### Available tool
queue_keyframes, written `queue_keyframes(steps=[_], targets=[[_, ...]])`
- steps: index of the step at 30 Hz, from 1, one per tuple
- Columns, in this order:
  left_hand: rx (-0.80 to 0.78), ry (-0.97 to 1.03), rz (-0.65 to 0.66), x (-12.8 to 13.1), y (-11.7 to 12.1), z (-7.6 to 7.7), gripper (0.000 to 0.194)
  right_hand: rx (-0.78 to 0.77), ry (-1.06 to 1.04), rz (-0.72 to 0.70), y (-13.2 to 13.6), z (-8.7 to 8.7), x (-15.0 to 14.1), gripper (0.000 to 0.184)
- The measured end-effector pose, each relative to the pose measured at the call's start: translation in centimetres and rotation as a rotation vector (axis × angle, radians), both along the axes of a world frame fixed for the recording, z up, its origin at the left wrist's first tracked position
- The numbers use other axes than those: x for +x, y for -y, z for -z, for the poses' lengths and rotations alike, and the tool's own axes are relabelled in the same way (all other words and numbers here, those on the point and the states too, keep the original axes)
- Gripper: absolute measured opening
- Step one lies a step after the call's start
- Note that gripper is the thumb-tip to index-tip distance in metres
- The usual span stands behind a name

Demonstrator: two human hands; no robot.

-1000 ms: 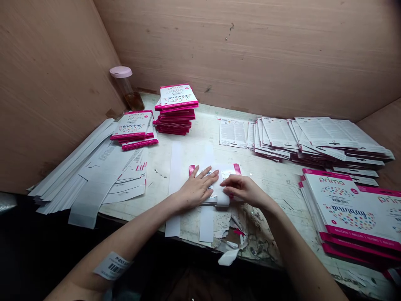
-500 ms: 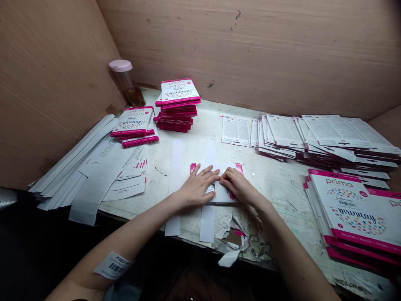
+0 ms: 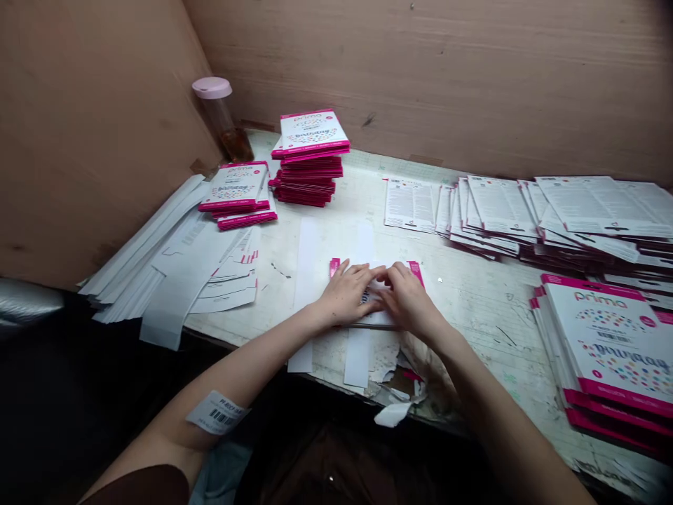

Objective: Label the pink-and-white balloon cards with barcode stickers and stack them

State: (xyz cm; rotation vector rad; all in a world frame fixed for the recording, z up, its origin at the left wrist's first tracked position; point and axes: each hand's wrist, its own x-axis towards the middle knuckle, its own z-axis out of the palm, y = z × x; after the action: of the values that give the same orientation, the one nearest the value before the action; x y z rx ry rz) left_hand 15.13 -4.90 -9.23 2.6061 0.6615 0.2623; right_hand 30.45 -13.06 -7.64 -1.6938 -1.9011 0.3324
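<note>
Packet (image 3: 377, 320) flat at near-middle of table (image 3: 473, 301), under both hands. Left hand (image 3: 351, 293) laid over it, fingers extended. Right hand (image 3: 410, 298) on packet's right half, fingers bent; can't tell if gripping anything. White strip (image 3: 356, 359) shows at packet's near side; second strip (image 3: 305, 263) left. Packet stack (image 3: 615, 340) near right.

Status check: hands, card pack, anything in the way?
Left hand on card pack, thumb spread. Right hand beside it, grip unclear. Pack lies across white strip. Torn paper scrap in front, no evident block.
</note>
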Motion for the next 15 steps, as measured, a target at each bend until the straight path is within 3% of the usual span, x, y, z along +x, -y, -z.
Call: queue_keyframes(steps=[3,6,8,12,15], targets=[[0.015,0.009,-0.006,0.0,0.2,0.3,0.056,0.167,-0.04,-0.19,0.7,-2.8,-5.2,0.015],[0.014,0.012,0.012,-0.2,0.1,0.4,0.07,0.153,-0.095,-0.525,1.1,-5.0,-11.5,0.023],[0.008,0.01,0.021,-0.2,0.0,0.4,0.075,0.116,-0.096,-0.654,1.1,-5.7,-15.0,0.034],[-0.004,-0.002,0.019,-0.3,-0.2,0.2,0.075,0.27,-0.132,-0.658,3.5,-4.2,-18.7,0.005],[-0.032,0.0,0.02,-0.3,-0.1,0.0,0.077,0.426,-0.154,-0.671,8.0,-1.3,-19.0,0.006]])
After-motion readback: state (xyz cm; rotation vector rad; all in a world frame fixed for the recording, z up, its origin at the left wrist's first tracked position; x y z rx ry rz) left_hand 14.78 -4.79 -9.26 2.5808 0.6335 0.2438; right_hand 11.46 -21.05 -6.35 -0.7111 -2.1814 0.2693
